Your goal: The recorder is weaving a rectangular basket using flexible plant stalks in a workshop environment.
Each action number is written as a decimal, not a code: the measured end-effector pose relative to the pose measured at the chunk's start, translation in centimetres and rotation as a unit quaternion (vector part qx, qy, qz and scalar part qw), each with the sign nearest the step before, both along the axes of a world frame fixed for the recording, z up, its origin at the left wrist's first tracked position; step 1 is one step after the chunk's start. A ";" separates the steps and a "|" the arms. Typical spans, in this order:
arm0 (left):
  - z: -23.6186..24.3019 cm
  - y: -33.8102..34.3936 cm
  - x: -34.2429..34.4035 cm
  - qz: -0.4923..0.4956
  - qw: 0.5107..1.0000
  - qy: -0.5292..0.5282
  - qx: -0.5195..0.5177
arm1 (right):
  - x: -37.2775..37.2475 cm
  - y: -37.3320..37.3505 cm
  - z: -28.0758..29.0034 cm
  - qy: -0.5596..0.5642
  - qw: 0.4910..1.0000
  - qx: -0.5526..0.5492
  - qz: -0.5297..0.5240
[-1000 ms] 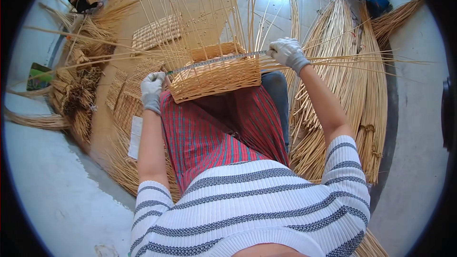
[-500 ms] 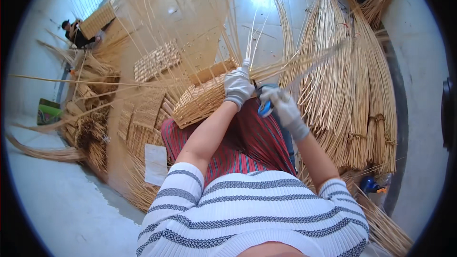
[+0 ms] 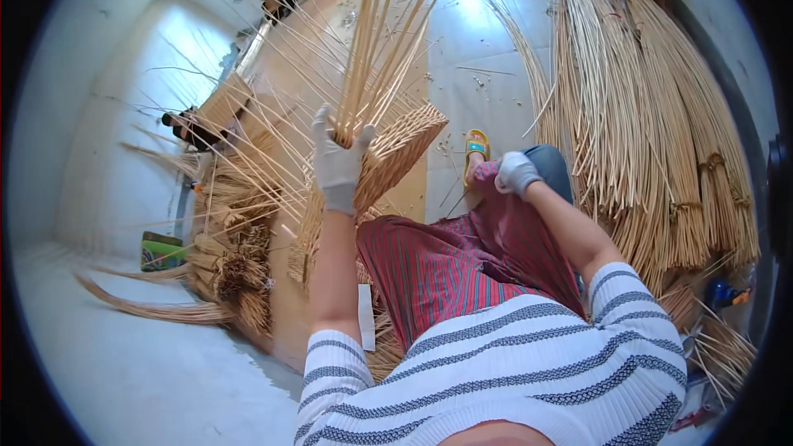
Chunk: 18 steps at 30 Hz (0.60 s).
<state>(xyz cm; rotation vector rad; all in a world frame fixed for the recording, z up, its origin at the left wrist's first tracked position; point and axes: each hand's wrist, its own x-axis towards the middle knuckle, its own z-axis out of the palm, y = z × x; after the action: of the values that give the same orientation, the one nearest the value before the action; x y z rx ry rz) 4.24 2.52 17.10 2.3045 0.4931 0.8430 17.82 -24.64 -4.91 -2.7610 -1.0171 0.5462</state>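
Observation:
My left hand, in a pale work glove, is raised with a bunch of long wicker rods between its thumb and fingers. The rods fan upward out of the grip. Right beside this hand a woven wicker basket is tilted, and its lower part is partly hidden behind my wrist and knee. My right hand, gloved too, is closed on a fold of the red striped cloth draped over my lap, at my right knee. No tool shows in either hand.
Long bundles of wicker rods lie along the right wall. Tied bundles and a green container are at left. A person sits far left by a woven panel; another person is further back. My foot wears a yellow sandal.
My right hand held a blue-handled cutting tool and now grips the lap cloth; the tool is out of sight. My left hand and the basket moved left, with the rods now upright. My view turned left.

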 end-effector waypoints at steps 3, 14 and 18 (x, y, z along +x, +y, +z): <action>4.6 -1.6 -3.6 -0.024 0.997 -0.068 -0.040 | 3.6 -4.3 -0.8 -0.093 0.961 0.230 -0.123; 23.2 -5.5 -22.3 -0.055 0.928 -0.314 -0.192 | 10.8 -8.2 16.0 -0.150 0.861 0.487 -0.007; 23.5 -7.9 -24.8 -0.097 0.880 -0.453 -0.107 | 14.0 -2.9 25.3 -0.184 0.877 0.438 0.075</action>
<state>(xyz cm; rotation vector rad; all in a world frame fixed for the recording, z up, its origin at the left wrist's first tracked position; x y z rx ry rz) -20.60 -5.40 40.57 1.4804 -0.0678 1.5259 31.85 -27.52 20.35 -1.9859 -1.1656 -0.3873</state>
